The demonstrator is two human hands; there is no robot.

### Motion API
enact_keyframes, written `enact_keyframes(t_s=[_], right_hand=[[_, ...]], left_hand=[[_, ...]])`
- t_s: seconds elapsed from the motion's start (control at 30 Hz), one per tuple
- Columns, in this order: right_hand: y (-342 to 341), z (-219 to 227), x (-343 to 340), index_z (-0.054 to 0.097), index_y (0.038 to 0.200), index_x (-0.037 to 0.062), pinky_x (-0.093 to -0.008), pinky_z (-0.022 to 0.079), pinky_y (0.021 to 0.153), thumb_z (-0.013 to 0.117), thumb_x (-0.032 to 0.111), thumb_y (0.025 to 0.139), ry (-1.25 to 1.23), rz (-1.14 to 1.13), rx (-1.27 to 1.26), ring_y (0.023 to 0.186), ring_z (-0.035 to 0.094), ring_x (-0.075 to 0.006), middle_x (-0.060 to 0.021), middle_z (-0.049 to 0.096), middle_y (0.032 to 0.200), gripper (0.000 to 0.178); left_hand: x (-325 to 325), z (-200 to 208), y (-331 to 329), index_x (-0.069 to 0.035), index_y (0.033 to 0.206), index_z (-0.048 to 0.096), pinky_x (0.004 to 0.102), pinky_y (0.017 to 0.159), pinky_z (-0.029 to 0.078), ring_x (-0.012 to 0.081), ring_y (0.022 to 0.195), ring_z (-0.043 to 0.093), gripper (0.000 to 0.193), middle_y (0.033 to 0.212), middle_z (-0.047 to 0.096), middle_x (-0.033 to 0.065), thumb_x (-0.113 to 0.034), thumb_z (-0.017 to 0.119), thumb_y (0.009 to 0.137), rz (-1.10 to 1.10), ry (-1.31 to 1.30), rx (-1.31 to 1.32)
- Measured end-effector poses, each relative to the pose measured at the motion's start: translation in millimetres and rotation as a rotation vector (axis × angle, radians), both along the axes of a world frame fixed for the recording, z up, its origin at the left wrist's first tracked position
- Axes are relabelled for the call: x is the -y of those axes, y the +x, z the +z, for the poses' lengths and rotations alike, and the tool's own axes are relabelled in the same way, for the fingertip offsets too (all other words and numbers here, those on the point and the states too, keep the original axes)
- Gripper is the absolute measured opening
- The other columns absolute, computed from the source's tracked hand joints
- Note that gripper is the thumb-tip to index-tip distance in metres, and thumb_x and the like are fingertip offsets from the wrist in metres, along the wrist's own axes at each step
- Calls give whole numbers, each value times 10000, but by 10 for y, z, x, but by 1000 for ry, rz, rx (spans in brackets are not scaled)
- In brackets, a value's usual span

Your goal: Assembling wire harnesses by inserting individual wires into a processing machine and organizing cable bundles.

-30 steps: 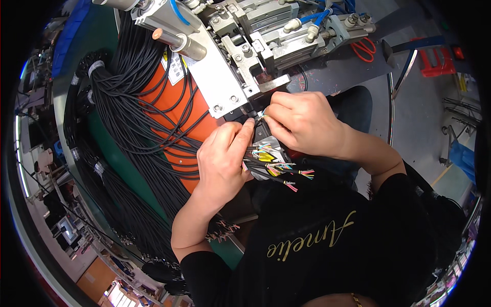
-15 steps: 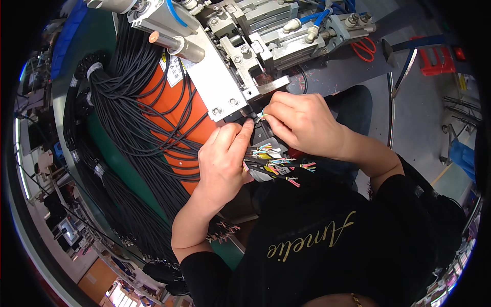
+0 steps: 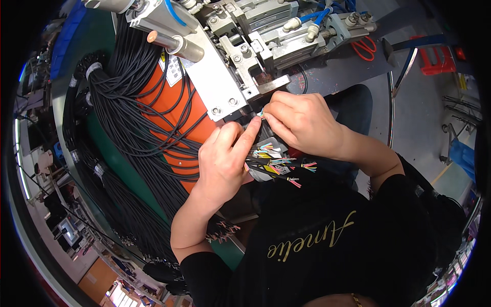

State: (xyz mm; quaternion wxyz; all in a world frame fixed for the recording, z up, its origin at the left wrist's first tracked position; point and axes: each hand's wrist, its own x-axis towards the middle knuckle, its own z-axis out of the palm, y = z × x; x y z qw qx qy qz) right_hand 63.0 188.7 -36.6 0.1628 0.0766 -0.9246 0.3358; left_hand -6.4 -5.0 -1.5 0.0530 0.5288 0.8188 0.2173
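Note:
My left hand (image 3: 222, 158) is closed over several black cables (image 3: 268, 167), whose stripped ends fan out beside the palm in pink, blue and yellow wires. Its index finger stretches forward and presses beside the thin coloured wires (image 3: 261, 115) at the machine's front. My right hand (image 3: 307, 125) pinches those wires between thumb and fingers, just right of the left fingertip. The pinched tips are mostly hidden by the fingers. Just beyond both hands is the metal clamp machine (image 3: 245, 56), with a bolted pale plate (image 3: 212, 84).
A large bundle of black cables (image 3: 123, 112) runs over an orange surface (image 3: 158, 120) on the left. Blue air hoses (image 3: 319, 19) join the machine at the top. Coloured wire scraps lie behind the right hand. A red frame (image 3: 437, 61) stands at far right.
My left index finger has slid slightly forward and right, toward the pinched wires. The right hand has hardly moved and keeps its pinch.

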Motion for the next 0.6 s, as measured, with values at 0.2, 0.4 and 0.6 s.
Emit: enact_keyframes(t_s=[0.2, 0.4, 0.6], right_hand=[[-12, 21, -17, 630, 802, 24, -314, 399, 476, 633, 59, 814, 35, 8, 27, 530, 523, -240, -55, 595, 799, 37], [-67, -42, -66, 624, 776, 30, -312, 400, 470, 634, 57, 793, -11, 47, 9, 523, 526, -235, -54, 615, 777, 33], [-75, -60, -39, 611, 739, 33, -306, 393, 462, 631, 27, 761, -92, -15, -62, 491, 504, -213, -41, 601, 684, 30]], left_hand=[[-6, 18, -18, 2, 1181, 636, 302, 586, 426, 203, 650, 466, 459, 866, 472, 75, -111, 650, 737, -67, -38, -75], [-52, 8, -39, -19, 1187, 635, 299, 586, 428, 204, 654, 472, 428, 891, 493, 78, -105, 625, 767, -66, -71, -160], [-48, 12, -66, -48, 1172, 649, 290, 591, 432, 206, 663, 484, 402, 923, 519, 80, -81, 633, 772, -38, -91, -179]])
